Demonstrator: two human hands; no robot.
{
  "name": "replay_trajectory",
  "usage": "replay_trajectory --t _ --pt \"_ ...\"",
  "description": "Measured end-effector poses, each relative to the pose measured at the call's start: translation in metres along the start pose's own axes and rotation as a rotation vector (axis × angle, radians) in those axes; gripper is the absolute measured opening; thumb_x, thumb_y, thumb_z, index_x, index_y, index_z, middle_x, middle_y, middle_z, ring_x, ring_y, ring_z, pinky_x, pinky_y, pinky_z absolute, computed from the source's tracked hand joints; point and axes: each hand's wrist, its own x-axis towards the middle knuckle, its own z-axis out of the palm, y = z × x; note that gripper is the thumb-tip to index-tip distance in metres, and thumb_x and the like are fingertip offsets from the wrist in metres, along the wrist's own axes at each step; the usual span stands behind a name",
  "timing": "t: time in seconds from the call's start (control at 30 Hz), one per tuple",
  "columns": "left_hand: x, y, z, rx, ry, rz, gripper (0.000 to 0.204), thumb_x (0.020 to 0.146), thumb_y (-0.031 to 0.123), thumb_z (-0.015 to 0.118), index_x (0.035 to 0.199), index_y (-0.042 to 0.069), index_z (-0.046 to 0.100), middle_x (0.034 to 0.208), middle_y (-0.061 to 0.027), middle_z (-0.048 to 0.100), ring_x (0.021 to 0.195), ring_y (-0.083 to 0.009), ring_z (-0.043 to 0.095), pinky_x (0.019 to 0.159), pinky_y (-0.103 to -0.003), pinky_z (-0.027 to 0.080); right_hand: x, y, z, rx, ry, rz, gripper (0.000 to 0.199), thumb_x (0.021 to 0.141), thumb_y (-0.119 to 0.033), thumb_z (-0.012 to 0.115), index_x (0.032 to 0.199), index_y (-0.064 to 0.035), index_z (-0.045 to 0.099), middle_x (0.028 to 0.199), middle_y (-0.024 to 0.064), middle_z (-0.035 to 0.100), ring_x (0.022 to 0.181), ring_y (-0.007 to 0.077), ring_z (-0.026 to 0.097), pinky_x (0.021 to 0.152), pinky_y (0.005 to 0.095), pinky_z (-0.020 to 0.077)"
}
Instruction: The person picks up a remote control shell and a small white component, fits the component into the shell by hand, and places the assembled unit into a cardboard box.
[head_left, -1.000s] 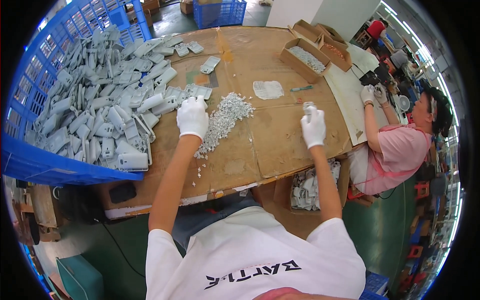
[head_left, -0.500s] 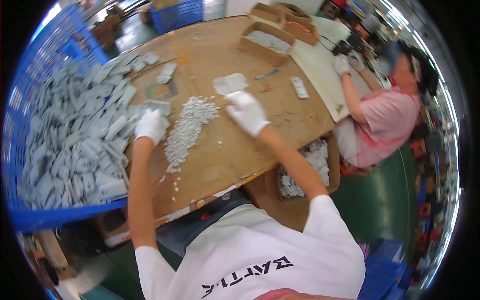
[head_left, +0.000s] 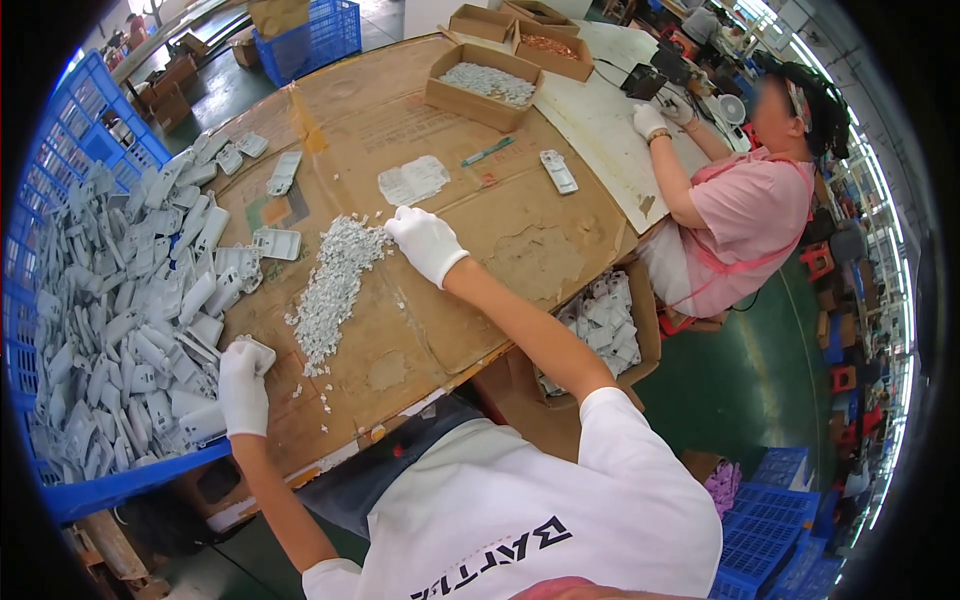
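Gripping a pale grey casing (head_left: 262,354), the left hand (head_left: 243,392) had its fingers curled against it beside the right edge of the casing heap (head_left: 140,330). They hid much of it, so its long axis could not be told. The right hand (head_left: 428,245) pointed left and away, fingers bunched at the small-parts pile (head_left: 335,285); whether they pinched a piece could not be told. Farther right on the cardboard (head_left: 450,335), a lone casing (head_left: 558,173) lay with its long axis running away from the person, far end angled left.
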Motion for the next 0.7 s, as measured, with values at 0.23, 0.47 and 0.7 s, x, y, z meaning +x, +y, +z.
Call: replay_trajectory --t 0.23,0.47,0.7 --pt "-0.031 0.004 -0.002 -0.175 0.144 -0.085 0.015 0.087 -0.002 0.061 0.101 0.000 0.065 0.109 -0.0184 0.065 0.108 -0.0372 0.060 0.095 -0.042 0.047 -0.010 0.003 -0.014 -0.068 -0.098 0.075 0.008 0.088 -0.010 0.064 0.092 -0.0065 0.059 0.094 0.0135 0.063 0.092 0.0334 0.066 0.077 0.0441 0.0562" --pt "-0.010 0.014 0.026 0.259 0.035 -0.437 0.056 0.079 0.018 0.080 0.130 0.008 0.057 0.120 -0.0151 0.057 0.108 -0.0370 0.058 0.093 -0.045 0.049 -0.040 -0.019 -0.029 0.157 0.062 0.031 0.009 0.089 -0.013 0.065 0.094 -0.0103 0.057 0.086 0.0125 0.062 0.083 0.0337 0.067 0.070 0.0444 0.0561" --pt "-0.003 0.006 0.033 0.281 0.008 -0.523 0.063 0.077 0.018 0.081 0.133 0.009 0.055 0.118 -0.0164 0.060 0.107 -0.0375 0.060 0.091 -0.046 0.051 -0.056 -0.050 -0.043 0.499 -0.022 0.150 0.006 0.087 -0.010 0.065 0.092 -0.0082 0.066 0.089 0.0148 0.068 0.083 0.0375 0.067 0.073 0.0439 0.0550"
